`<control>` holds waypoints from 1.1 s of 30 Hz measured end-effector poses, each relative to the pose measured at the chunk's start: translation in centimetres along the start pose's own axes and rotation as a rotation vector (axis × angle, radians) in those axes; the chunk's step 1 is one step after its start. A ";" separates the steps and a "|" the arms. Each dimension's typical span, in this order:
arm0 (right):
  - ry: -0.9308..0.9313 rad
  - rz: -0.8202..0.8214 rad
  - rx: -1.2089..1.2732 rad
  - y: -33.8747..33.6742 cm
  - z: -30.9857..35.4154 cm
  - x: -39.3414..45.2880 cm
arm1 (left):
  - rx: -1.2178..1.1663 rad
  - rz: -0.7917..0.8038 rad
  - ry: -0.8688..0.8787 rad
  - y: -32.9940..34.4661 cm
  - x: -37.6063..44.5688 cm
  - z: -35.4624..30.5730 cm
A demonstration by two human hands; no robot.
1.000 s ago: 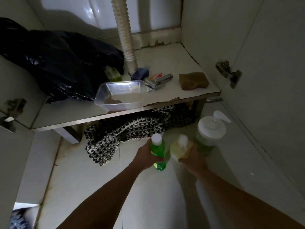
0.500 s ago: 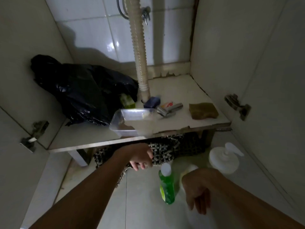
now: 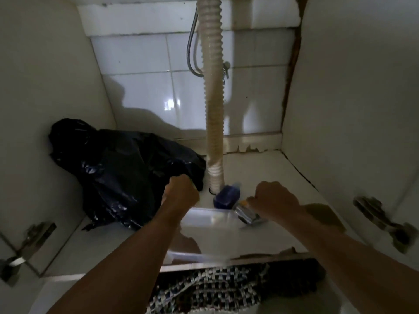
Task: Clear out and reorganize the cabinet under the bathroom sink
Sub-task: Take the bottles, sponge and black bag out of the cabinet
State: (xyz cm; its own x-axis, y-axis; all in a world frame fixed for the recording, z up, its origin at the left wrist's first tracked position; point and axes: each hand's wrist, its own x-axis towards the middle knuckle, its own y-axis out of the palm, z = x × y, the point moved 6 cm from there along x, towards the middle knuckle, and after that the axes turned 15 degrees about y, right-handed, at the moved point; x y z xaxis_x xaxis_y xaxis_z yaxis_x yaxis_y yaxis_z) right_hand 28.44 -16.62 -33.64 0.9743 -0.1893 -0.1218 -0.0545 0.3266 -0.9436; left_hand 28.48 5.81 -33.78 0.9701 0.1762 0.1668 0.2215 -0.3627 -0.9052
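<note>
While both reach in, left hand (image 3: 181, 191) fingers hidden, right hand (image 3: 273, 199) fingers indiscernible

Dim cabinet interior: glossy white wall tiles (image 3: 145, 91) at upper centre, pale side panels (image 3: 351, 109), door hinges (image 3: 385, 223) at both lower edges.

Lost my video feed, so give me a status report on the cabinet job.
Both hands in the cabinet: left hand at black plastic bag, right hand over shiny metal item; grips unclear. Clear plastic tub beneath forearms.
</note>
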 end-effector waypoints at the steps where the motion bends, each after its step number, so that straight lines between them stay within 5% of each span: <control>1: -0.023 -0.006 -0.007 0.4 1.5 1.0 | 0.021 0.015 -0.026 0.2 1.1 0.2; 8: -0.004 0.105 -0.071 4.2 8.1 7.4 | 0.078 0.127 -0.070 3.7 6.8 0.6; 16: 0.080 0.147 -0.013 7.1 8.1 9.3 | 0.021 0.130 -0.220 5.8 7.9 2.4; 24: 0.248 0.292 0.479 3.4 4.2 8.8 | -0.208 0.098 -0.264 4.1 8.3 3.2; 33: 0.289 0.367 1.193 1.4 -3.6 2.2 | -0.320 -0.121 -0.076 -0.8 2.7 0.7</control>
State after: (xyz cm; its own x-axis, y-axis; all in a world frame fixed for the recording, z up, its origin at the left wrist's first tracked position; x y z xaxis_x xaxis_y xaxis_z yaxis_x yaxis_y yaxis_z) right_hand 29.68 -19.94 -36.31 0.8533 -0.0561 -0.5185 0.0661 0.9978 0.0008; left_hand 30.82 7.24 -32.89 0.9276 0.2987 0.2244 0.3656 -0.6017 -0.7102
